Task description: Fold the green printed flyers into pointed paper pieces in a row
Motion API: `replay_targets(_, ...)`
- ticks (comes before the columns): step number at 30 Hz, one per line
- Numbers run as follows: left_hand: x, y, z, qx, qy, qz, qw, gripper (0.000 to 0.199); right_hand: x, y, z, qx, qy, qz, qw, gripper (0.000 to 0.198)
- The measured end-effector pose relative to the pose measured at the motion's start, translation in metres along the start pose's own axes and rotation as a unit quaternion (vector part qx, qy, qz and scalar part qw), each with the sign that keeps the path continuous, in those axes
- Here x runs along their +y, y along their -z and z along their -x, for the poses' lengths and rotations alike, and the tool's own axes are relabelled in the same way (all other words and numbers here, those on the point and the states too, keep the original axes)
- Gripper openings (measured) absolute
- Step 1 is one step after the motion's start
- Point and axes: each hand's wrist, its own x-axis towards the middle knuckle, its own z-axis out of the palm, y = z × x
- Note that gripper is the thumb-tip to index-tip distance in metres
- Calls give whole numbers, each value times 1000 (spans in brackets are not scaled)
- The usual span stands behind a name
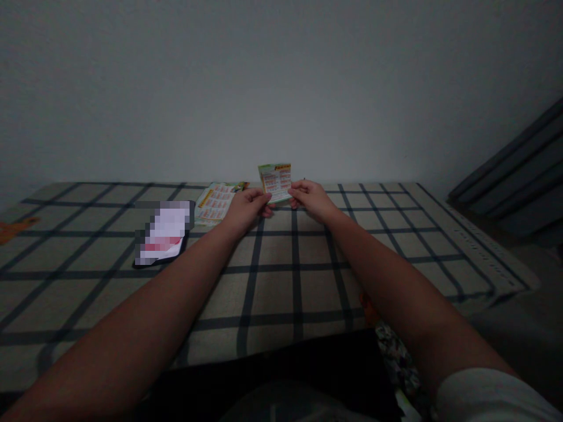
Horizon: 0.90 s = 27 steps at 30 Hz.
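A small folded leaflet [277, 180], printed in green, yellow and red on white, is held upright above the table between my two hands. My left hand [248, 209] pinches its lower left corner between thumb and fingers. At the lower right edge, my right hand [313, 198] grips it the same way. A second printed sheet [216, 202] in similar colours lies flat just left of my left hand, partly covered by it. The small print on both cannot be read.
A phone [165, 233] with a lit, blurred screen lies left of my left forearm. The checked tablecloth [277, 269] covers the table, which meets a plain wall [281, 88]. An orange item [17, 228] sits at the far left. Dark striped fabric [519, 170] hangs at right.
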Motion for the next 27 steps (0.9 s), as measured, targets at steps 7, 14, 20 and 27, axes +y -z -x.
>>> replay_targets(7,-6,0,-2,3,-34,8,999,37,-3,-3,2,-47,-14,9,999,14)
replay_targets(14,-7,4,-3,15,-65,-39,997,41,-4,-4,6,-73,-43,4,996,16)
replay_targets(20,-11,5,-3,-9,-51,-74,996,44,-3,-5,4,-27,-34,-27,999,10)
replay_targets(27,-9,3,-2,-5,-53,-39,998,48,-3,-4,3,-38,-27,-15,999,20)
